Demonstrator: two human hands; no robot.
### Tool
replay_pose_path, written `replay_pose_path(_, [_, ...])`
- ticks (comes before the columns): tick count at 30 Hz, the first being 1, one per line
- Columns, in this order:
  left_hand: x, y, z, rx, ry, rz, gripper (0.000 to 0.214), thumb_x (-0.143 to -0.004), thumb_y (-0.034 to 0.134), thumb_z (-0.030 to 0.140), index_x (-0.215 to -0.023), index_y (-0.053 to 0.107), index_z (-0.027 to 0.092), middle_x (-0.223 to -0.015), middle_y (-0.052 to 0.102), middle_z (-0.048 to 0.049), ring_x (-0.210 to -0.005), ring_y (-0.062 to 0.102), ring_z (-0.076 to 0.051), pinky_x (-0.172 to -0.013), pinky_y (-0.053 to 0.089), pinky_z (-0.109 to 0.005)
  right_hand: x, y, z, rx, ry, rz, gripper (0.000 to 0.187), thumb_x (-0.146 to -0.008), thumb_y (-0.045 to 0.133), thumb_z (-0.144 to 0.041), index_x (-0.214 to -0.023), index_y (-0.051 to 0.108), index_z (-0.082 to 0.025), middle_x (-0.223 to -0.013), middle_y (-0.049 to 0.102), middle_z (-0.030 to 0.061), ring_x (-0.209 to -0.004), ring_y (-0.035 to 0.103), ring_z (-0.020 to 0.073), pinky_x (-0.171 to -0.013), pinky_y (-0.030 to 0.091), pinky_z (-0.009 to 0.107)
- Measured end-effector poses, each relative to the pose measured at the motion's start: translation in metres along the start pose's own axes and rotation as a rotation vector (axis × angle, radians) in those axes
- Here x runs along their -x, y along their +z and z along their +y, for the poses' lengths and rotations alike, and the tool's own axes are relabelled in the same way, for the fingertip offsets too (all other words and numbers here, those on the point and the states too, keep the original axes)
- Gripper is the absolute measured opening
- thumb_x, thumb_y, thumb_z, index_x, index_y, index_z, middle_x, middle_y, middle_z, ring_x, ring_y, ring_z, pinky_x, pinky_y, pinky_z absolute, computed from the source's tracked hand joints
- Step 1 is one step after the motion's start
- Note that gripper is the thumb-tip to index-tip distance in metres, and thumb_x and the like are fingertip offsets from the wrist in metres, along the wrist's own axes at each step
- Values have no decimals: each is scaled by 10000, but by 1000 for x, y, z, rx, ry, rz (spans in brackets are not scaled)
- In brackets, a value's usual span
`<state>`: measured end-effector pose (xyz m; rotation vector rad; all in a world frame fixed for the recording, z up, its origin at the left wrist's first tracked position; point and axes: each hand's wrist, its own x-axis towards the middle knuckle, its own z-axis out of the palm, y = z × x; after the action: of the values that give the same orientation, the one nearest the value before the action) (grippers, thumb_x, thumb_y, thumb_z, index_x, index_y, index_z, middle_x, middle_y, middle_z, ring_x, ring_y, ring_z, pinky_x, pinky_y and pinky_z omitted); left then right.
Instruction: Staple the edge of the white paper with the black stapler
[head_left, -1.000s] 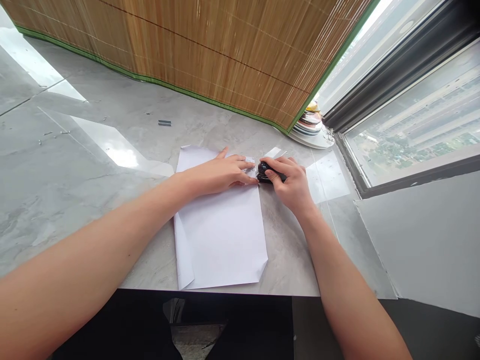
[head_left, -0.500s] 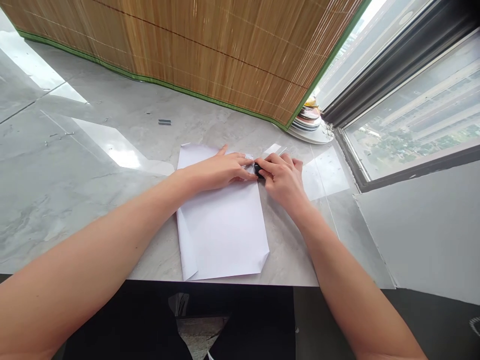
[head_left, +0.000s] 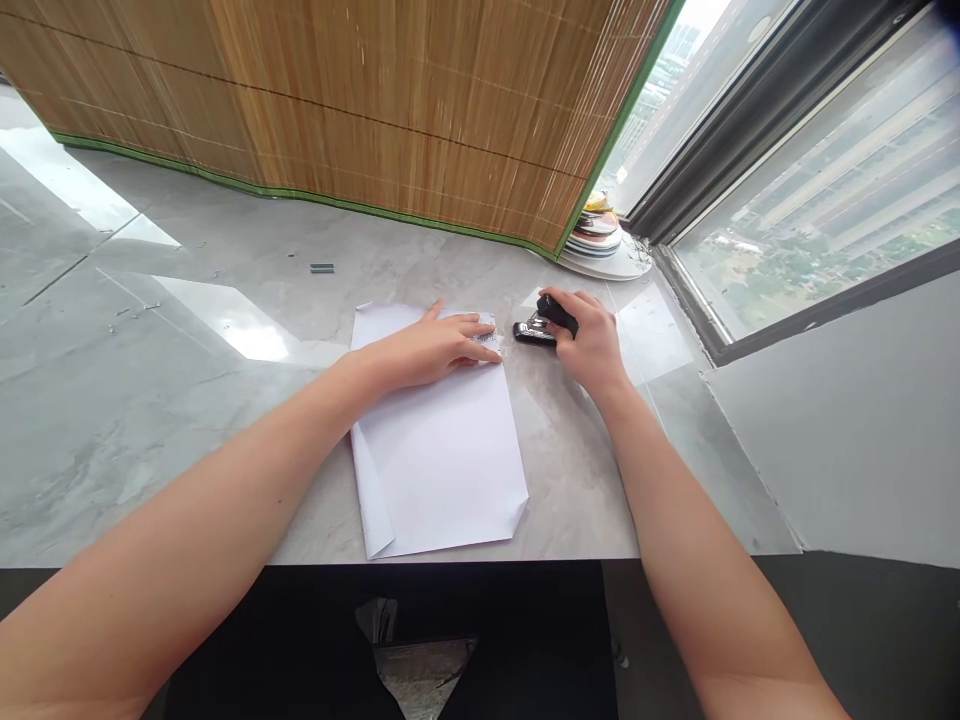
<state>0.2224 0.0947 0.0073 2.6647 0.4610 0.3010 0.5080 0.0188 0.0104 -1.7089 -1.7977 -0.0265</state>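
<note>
White paper (head_left: pixel 442 460) lies near the front edge of the grey marbled table, with folded corners along its bottom edge and a fold down its left side. My left hand (head_left: pixel 442 345) rests flat on its upper part, fingers spread toward the right edge. Small dark marks or bits, too fine to make out, show between those fingertips. Just right of the paper, my right hand (head_left: pixel 589 335) grips a black stapler (head_left: pixel 534 332) by its rear. The stapler's jaws are apart and point left, clear of the paper's edge.
Two staple strips (head_left: pixel 322 268) lie behind the paper, and loose staples (head_left: pixel 135 312) are scattered at the left. A bamboo mat (head_left: pixel 337 110) with green edging stands across the back. Stacked plates (head_left: pixel 600 245) sit in the corner by the window frame (head_left: pixel 750 110).
My right hand has drawn the stapler rightward off the paper's edge, and its jaws now show apart. My left hand stays on the paper. The view has shifted slightly.
</note>
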Motion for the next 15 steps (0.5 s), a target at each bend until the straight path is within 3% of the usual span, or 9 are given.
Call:
replay_pose_path(5, [-2, 0, 1, -21, -25, 29, 350, -1120, 514, 269, -1347, 779, 302, -1572, 663, -100, -1547, 513, -318, -1350, 241, -658, 1, -1, 10, -29, 80, 21, 545, -845, 735, -304, -1389, 734, -280, -1200, 770, 115, -1123, 684, 353, -1059, 536, 592])
replay_pose_path(9, [2, -6, 4, -84, -53, 113, 289, -1072, 614, 290, -1251, 839, 316, -1491, 674, -118, -1431, 595, -343, -1291, 326, -617, -1, -3, 17, -48, 155, 22, 336, -810, 801, -411, -1098, 796, -240, -981, 795, 82, -921, 710, 321, -972, 576, 572])
replay_pose_path(11, [3, -8, 5, -98, -54, 100, 313, -1064, 624, 318, -1300, 830, 336, -1420, 697, -110, -1363, 635, -328, -1270, 351, -591, -2, -6, 10, -79, 168, 94, 299, -833, 797, -458, -1030, 787, -233, -920, 792, 70, -873, 713, 308, -938, 590, 545])
replay_pose_path(13, [3, -10, 4, -76, -51, 80, 373, -1071, 604, 326, -1402, 776, 325, -1414, 712, -103, -1344, 648, -309, -1253, 386, -555, -1, -7, -6, -174, 144, 163, 343, -857, 794, -490, -1081, 779, -230, -959, 803, 68, -889, 728, 297, -902, 605, 494])
replay_pose_path(15, [1, -11, 0, -37, -71, 111, 402, -1083, 554, 282, -1439, 739, 290, -1420, 731, -102, -1335, 655, -286, -1230, 432, -513, 5, -7, -29, -317, 93, 150, 395, -878, 793, -497, -1164, 768, -226, -1021, 811, 64, -923, 745, 284, -872, 614, 445])
